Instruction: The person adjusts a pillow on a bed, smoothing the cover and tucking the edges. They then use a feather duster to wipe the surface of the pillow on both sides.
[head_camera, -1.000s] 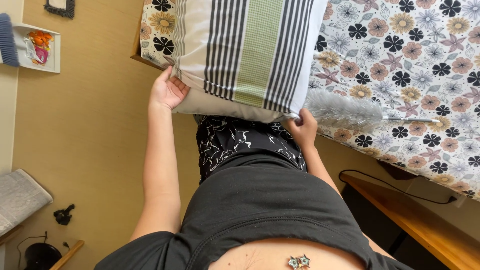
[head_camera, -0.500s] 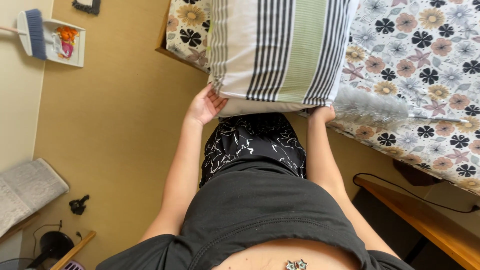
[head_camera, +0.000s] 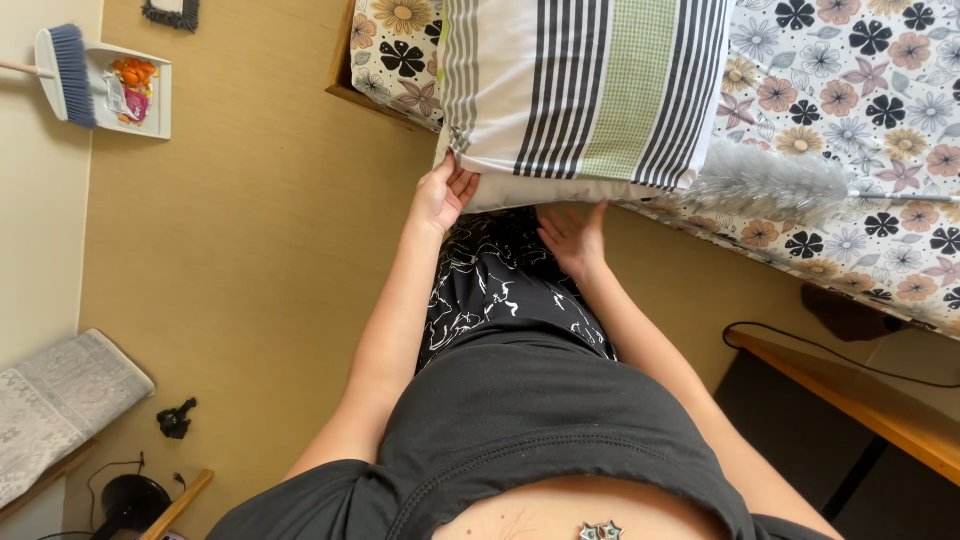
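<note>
A striped pillow (head_camera: 585, 95) is held up at the edge of a bed (head_camera: 850, 90) with a flowered cover. The pillow lies just ahead of both hands, and its long axis runs across the view, from the left hand to the right side. Its lower edge hangs over the bed edge, above the person's patterned trousers (head_camera: 510, 290).

The left hand (head_camera: 440, 195) is at the lower left corner of the pillow. The fingers are closed on this corner, with the thumb below and the other fingers on the side, so the corner is clamped. This hand is the nearer one and it carries the pillow.

The right hand (head_camera: 572, 238) is seen just under the lower edge, near the middle of it. The fingers are spread and apart, palm turned up toward the pillow. Nothing is held by it. Whether the fingertips touch the edge cannot be told; they are very close to it.

A grey duster (head_camera: 770, 180) lies on the bed just right of the pillow, touching it or nearly so. On the floor (head_camera: 250, 300), well apart to the left, a dustpan (head_camera: 128, 92) with some litter and a brush (head_camera: 62, 70) are seen.
</note>
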